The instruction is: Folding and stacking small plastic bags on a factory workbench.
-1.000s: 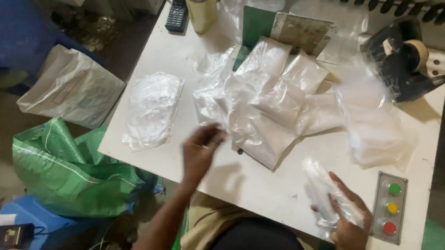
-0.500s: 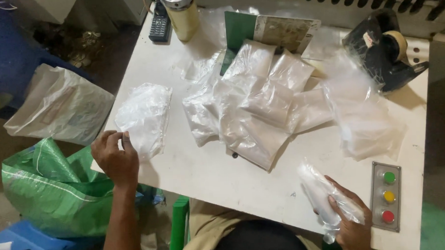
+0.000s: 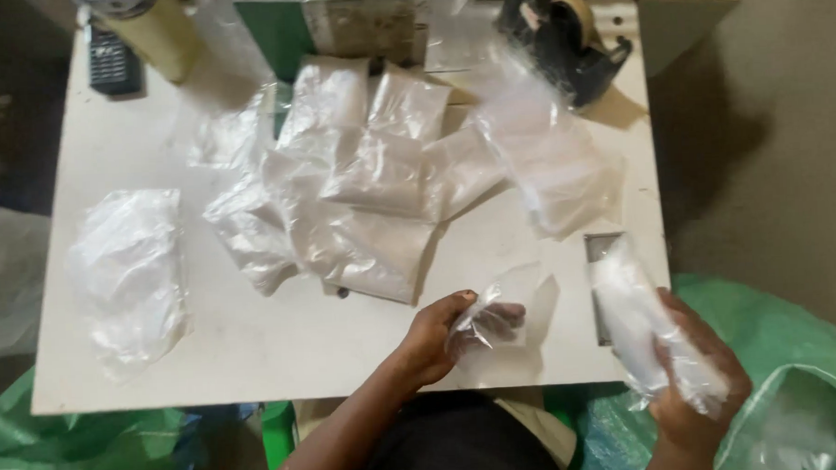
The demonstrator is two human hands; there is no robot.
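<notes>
Left hand [image 3: 440, 341] pinches a thin clear plastic bag [image 3: 495, 320] on the white table [image 3: 283, 346]. Right hand [image 3: 692, 392], at its 3 o'clock, grips a filled white plastic pouch [image 3: 639, 325].

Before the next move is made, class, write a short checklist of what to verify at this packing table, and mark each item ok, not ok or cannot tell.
1. Left hand holds a thin clear bag: ok.
2. That bag's mouth is open: cannot tell, it is crumpled.
3. Right hand grips the filled white packet: ok.
4. The packet is clear of the table edge: ok, it is lifted.
5. Pile of filled packets stays out of the hands' way: ok.
6. Tape dispenser within reach: cannot tell.
</notes>
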